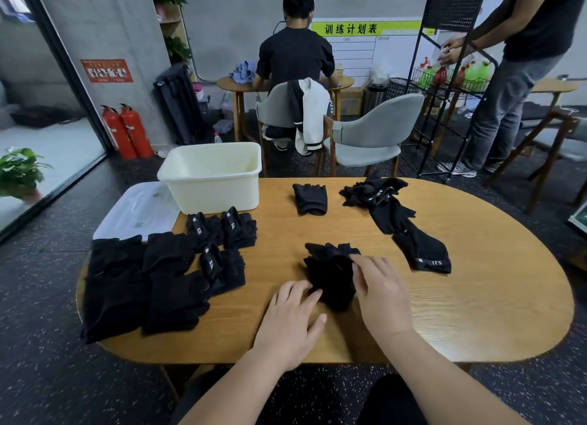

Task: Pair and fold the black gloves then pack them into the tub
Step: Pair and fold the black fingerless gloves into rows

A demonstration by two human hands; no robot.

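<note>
A black glove pair (pixel 330 273) lies on the wooden table (pixel 476 297) in front of me. My left hand (pixel 290 319) rests on its near left edge with fingers spread flat. My right hand (pixel 379 294) pinches the pair's right edge between thumb and fingers. A cream tub (pixel 212 176) stands at the table's far left and looks empty. One folded pair (pixel 310 199) lies to the right of the tub. Loose gloves (pixel 390 208) are heaped at the far right, with a single glove (pixel 425 253) nearer. Several folded pairs (pixel 222 240) and larger black stacks (pixel 143 281) fill the left side.
A clear lid (pixel 136 211) lies beside the tub at the table's left edge. Beyond the table are two grey chairs (pixel 368 135), a seated person (pixel 295 62) with their back to me, and a standing person (pixel 514 75) at a black wire rack (pixel 444 75).
</note>
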